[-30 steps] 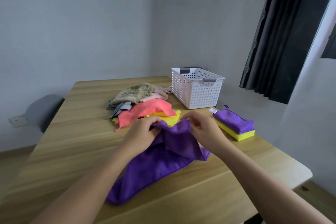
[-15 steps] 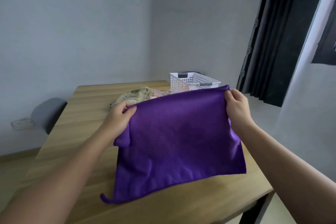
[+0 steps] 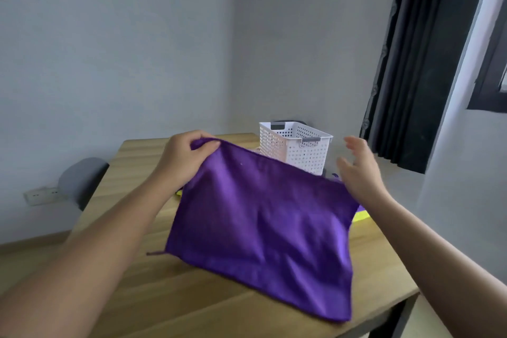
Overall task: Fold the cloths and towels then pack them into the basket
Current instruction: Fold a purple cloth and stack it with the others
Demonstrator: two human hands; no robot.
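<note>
A purple cloth hangs spread out above the wooden table, its lower edge touching the tabletop. My left hand pinches the cloth's upper left corner. My right hand is off the cloth, fingers spread, just above its dropped upper right corner. The white perforated basket stands behind the cloth at the table's far side. The cloth hides the pile of unfolded cloths; only a yellow sliver shows beside my left wrist.
A bit of the folded yellow cloth peeks out right of the purple cloth, near the table's right edge. A grey chair stands left of the table. A dark curtain hangs at the right.
My right hand has let go of the cloth's upper right corner, which has dropped. The cloth has sunk toward the table and now slopes down to the right.
</note>
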